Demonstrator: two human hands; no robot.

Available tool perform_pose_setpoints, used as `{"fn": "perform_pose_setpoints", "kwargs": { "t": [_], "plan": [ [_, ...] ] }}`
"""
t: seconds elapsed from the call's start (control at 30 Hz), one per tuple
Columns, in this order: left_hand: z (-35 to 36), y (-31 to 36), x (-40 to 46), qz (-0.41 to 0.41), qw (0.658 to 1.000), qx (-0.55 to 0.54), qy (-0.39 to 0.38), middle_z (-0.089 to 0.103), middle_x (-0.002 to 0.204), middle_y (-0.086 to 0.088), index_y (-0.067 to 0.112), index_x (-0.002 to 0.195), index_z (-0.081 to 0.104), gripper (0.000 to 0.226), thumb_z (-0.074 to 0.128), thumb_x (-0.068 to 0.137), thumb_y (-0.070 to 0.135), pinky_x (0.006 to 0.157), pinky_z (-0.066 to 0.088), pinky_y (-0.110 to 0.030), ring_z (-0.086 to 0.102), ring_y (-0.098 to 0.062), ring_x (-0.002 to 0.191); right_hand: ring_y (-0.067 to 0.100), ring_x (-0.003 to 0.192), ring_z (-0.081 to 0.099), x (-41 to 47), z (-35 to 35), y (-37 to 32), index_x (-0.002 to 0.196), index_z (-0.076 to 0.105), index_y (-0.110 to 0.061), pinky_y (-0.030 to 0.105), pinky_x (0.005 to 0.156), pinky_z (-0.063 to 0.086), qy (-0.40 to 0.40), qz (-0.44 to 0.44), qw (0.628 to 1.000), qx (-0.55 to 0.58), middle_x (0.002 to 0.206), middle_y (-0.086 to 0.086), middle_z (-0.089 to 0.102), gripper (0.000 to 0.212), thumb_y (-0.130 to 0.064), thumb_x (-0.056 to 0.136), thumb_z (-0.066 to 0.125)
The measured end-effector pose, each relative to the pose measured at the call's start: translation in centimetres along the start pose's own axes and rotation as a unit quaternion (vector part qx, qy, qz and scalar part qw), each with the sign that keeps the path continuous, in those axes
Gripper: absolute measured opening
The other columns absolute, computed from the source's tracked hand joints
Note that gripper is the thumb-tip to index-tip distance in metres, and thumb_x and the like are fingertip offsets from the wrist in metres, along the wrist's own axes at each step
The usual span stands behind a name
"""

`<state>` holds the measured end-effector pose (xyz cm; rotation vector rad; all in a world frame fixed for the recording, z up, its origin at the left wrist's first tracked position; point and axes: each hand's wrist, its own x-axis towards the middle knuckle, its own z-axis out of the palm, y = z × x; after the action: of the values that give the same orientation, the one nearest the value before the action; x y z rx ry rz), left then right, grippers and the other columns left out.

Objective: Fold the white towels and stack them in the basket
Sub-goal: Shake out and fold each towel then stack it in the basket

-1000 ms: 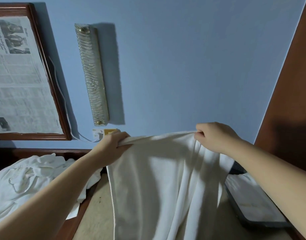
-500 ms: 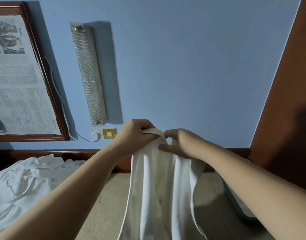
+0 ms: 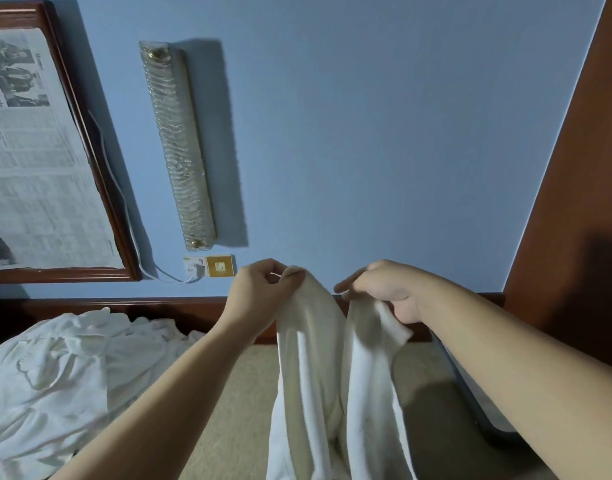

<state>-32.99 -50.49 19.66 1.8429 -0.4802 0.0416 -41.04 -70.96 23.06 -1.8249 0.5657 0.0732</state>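
A white towel [image 3: 318, 382] hangs in the air in front of me, doubled lengthwise, its lower end running out of the bottom of the view. My left hand [image 3: 263, 292] pinches the top fold on the left. My right hand [image 3: 384, 289] grips the top of the right-hand layer a short way apart. A heap of crumpled white towels [image 3: 62, 372] lies at the lower left. A dark-rimmed basket [image 3: 484, 403] shows partly behind my right forearm, something white inside it.
A blue wall is ahead with a framed newspaper [image 3: 38, 150], a long glass wall lamp [image 3: 176, 143] and a socket with a white cable [image 3: 207, 266]. A brown wooden panel [image 3: 574, 202] stands at the right. Beige carpet [image 3: 242, 403] lies below.
My hands came together from a wide spread, doubling the towel lengthwise. They have now drawn slightly apart again at the top.
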Motion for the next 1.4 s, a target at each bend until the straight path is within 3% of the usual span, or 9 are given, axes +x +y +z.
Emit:
{"fn": "perform_pose_setpoints", "kwargs": {
  "t": [0.23,0.33,0.43,0.6,0.67,0.8,0.93,1.07,1.4],
  "plan": [
    [1.7,-0.4,-0.8,-0.046,0.999,-0.019,-0.019,0.056,0.059,0.006,0.009,0.073,0.07,0.038,0.074,0.092,0.041,0.057,0.042,-0.025,0.052,-0.009,0.058,0.032,0.094,0.072,-0.1,-0.2,1.1,0.117,0.07,-0.002,0.039,0.075,0.065,0.024,-0.001,0.989,0.145,0.117,0.022,0.069,0.036,0.017,0.087,0.066],
    [1.7,-0.9,-1.0,-0.046,0.998,-0.023,-0.04,0.064,0.062,0.006,0.015,0.07,0.074,0.033,0.079,0.089,0.041,0.058,0.047,-0.025,0.061,-0.008,0.061,0.031,0.105,0.071,0.1,-0.1,2.2,0.13,0.065,-0.012,0.044,0.082,0.065,0.049,-0.015,0.988,0.147,0.126,0.018,0.065,0.055,0.016,0.083,0.07],
    [1.8,-1.4,-1.5,-0.042,0.996,-0.054,-0.048,0.078,0.079,0.001,0.023,0.079,0.08,0.018,0.086,0.084,0.039,0.071,0.062,-0.034,0.075,-0.015,0.077,0.026,0.103,0.07,-0.3,0.0,2.6,0.145,0.056,-0.015,0.032,0.065,0.061,0.044,-0.029,0.982,0.18,0.131,0.011,0.059,0.071,0.016,0.083,0.072],
    [2.7,-0.6,-2.6,-0.045,0.989,-0.114,-0.079,0.079,0.081,-0.007,0.016,0.084,0.082,0.019,0.081,0.092,0.033,0.076,0.062,-0.036,0.077,-0.02,0.08,0.029,0.077,0.073,-2.2,0.4,1.5,0.114,0.061,0.01,0.033,0.062,0.063,-0.024,-0.05,0.953,0.299,0.093,0.022,0.068,0.033,0.026,0.085,0.054],
    [3.0,-0.4,-2.8,-0.036,0.989,-0.12,-0.072,0.077,0.079,-0.01,0.014,0.081,0.081,0.026,0.076,0.096,0.034,0.075,0.062,-0.038,0.075,-0.018,0.076,0.032,0.087,0.075,-2.2,0.7,1.5,0.118,0.056,0.018,0.036,0.071,0.065,-0.039,-0.064,0.93,0.36,0.108,0.022,0.064,0.038,0.027,0.083,0.048],
    [3.1,-0.4,-2.7,-0.01,0.992,-0.112,-0.063,0.076,0.079,-0.012,0.014,0.082,0.08,0.03,0.07,0.1,0.036,0.072,0.057,-0.043,0.068,-0.018,0.072,0.027,0.107,0.075,-1.7,1.8,2.7,0.131,0.063,-0.012,0.033,0.09,0.061,-0.016,-0.121,0.968,0.22,0.127,0.016,0.065,0.053,0.016,0.087,0.063],
    [3.3,-0.9,-3.0,0.011,0.99,-0.11,-0.083,0.077,0.082,-0.012,0.015,0.085,0.081,0.033,0.068,0.1,0.041,0.08,0.057,-0.055,0.071,-0.037,0.08,0.005,0.1,0.071,-1.1,2.5,3.8,0.12,0.069,-0.038,0.024,0.087,0.058,0.055,-0.215,0.975,-0.025,0.117,-0.011,0.071,0.043,-0.027,0.083,0.087],
    [3.1,-1.1,-3.1,0.005,0.983,-0.156,-0.1,0.079,0.091,-0.012,0.014,0.092,0.082,0.029,0.066,0.103,0.035,0.093,0.057,-0.06,0.074,-0.038,0.096,0.004,0.082,0.071,-0.8,2.9,4.1,0.095,0.072,-0.033,0.02,0.074,0.057,0.1,-0.263,0.955,-0.09,0.091,-0.014,0.074,0.034,-0.055,0.075,0.09],
    [2.7,-1.1,-2.6,-0.017,0.981,-0.182,-0.061,0.08,0.09,-0.009,0.013,0.091,0.083,0.026,0.072,0.099,0.035,0.094,0.061,-0.053,0.078,-0.027,0.092,0.014,0.058,0.051,0.5,4.9,6.3,0.079,0.059,-0.019,0.027,0.056,0.047,0.248,-0.447,0.853,-0.107,0.068,-0.006,0.058,0.038,-0.046,0.084,0.085]
  ]
}}
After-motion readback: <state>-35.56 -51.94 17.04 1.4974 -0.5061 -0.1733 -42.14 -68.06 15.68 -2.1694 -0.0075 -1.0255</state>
